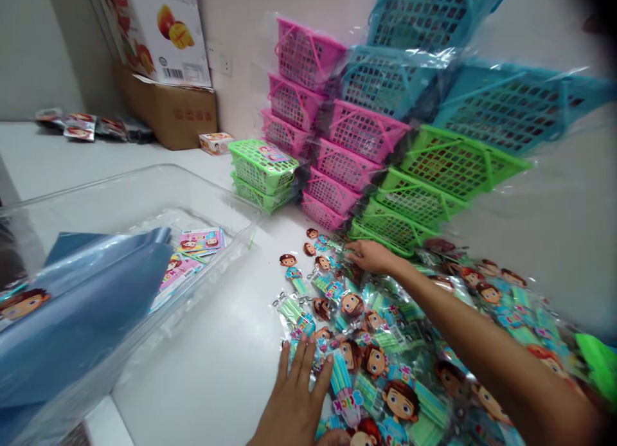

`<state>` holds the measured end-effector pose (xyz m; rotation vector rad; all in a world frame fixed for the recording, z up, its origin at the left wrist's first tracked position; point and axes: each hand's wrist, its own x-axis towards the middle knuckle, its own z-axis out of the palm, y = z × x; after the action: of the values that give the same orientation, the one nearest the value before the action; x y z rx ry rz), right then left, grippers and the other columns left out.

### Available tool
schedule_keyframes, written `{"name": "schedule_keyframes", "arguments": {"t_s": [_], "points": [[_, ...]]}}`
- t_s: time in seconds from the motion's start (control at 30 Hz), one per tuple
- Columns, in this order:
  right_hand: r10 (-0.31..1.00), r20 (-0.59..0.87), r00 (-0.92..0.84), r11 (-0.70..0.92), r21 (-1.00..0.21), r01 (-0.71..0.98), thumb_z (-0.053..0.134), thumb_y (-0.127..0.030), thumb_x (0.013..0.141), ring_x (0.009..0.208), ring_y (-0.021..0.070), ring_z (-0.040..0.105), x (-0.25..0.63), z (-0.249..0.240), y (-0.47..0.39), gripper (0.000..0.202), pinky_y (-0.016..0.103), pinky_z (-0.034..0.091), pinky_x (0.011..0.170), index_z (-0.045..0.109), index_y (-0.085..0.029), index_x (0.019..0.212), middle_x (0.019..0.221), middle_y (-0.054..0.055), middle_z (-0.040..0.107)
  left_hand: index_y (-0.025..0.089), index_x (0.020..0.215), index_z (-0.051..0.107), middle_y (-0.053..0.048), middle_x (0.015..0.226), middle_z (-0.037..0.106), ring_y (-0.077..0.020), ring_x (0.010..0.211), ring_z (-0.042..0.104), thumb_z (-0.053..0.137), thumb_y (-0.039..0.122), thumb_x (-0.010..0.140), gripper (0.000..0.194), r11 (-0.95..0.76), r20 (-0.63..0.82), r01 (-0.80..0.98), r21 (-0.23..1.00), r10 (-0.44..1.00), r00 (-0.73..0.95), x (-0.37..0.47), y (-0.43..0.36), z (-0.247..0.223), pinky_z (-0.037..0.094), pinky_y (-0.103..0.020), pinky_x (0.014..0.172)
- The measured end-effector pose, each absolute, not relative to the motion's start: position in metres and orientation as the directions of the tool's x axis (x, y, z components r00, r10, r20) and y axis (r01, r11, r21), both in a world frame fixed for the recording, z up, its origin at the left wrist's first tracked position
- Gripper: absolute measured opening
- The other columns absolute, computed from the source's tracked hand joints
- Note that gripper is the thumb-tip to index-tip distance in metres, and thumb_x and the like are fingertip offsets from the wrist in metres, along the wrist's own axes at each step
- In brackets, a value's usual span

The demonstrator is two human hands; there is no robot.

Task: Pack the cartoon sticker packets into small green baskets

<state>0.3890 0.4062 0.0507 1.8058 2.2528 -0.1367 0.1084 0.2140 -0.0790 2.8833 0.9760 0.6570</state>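
Many small clear plastic packets, printed with cartoon children and holding pale green sticks, lie in a loose heap on the white table. My left hand rests at the heap's near left edge, fingers spread over the packets. Stretched across the heap, my right hand is at its far side by the stacked baskets. Its fingers are curled and pressed together on a packet, partly hidden under them. A few packets with a boy figure lie just left of that hand.
Plastic-wrapped baskets stand stacked against the wall: pink baskets, green baskets and blue baskets. At left, a clear plastic bin contains a blue sheet and printed cards. A cardboard box sits behind.
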Motion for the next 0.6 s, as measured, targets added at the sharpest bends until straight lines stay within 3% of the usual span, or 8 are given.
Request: {"name": "schedule_keyframes", "arguments": {"t_s": [0.07,0.13,0.27,0.43,0.6], "points": [[0.945,-0.265,-0.191,0.217,0.073,0.973,0.028,-0.054,0.091,0.121,0.0277,0.046,0.374,0.036,0.420,0.061,0.038,0.035,0.097,0.043,-0.013,0.134,0.136,0.017,0.046,0.020,0.145,0.017,-0.021,0.148,0.024,-0.0391,0.137,0.018,0.032,0.074,0.075,0.089,-0.804,0.368,0.575,0.154,0.586,0.722,0.108,0.215,-0.080,0.018,-0.061,0.104],[0.924,-0.319,-0.211,0.238,0.049,0.970,0.028,-0.058,0.089,0.123,0.0295,0.044,0.365,0.026,0.421,0.065,0.043,0.034,0.098,0.042,-0.014,0.135,0.139,0.017,0.043,0.021,0.145,0.017,-0.021,0.147,0.026,-0.0394,0.136,0.019,0.033,0.072,0.077,0.087,-0.813,0.355,0.563,0.152,0.576,0.736,0.107,0.216,-0.080,0.020,-0.061,0.103],[0.847,-0.401,-0.348,0.361,-0.046,0.931,0.034,-0.060,0.088,0.116,0.0242,0.051,0.370,0.032,0.391,0.054,0.039,0.034,0.099,0.057,-0.025,0.122,0.127,0.007,0.056,0.022,0.145,0.015,-0.021,0.148,0.025,-0.0394,0.136,0.018,0.038,0.065,0.080,0.082,-0.810,0.329,0.549,0.207,0.586,0.740,0.106,0.217,-0.077,0.022,-0.062,0.102],[0.784,-0.356,-0.508,0.470,-0.195,0.861,0.034,-0.049,0.092,0.100,0.0205,0.059,0.389,0.058,0.358,0.043,0.033,0.038,0.092,0.067,-0.023,0.103,0.103,0.004,0.069,0.022,0.146,0.011,-0.020,0.150,0.017,-0.0392,0.138,0.013,0.046,0.058,0.081,0.082,-0.777,0.276,0.549,0.308,0.625,0.730,0.108,0.213,-0.068,0.019,-0.064,0.104],[0.894,-0.219,-0.391,0.405,0.022,0.914,0.041,-0.039,0.091,0.105,0.0230,0.056,0.390,0.066,0.347,0.034,0.036,0.036,0.090,0.062,-0.024,0.112,0.113,0.006,0.065,0.025,0.146,0.007,-0.018,0.152,0.010,-0.0371,0.139,0.011,0.044,0.054,0.084,0.078,-0.773,0.213,0.514,0.372,0.610,0.764,0.108,0.210,-0.049,0.018,-0.064,0.105]]}}
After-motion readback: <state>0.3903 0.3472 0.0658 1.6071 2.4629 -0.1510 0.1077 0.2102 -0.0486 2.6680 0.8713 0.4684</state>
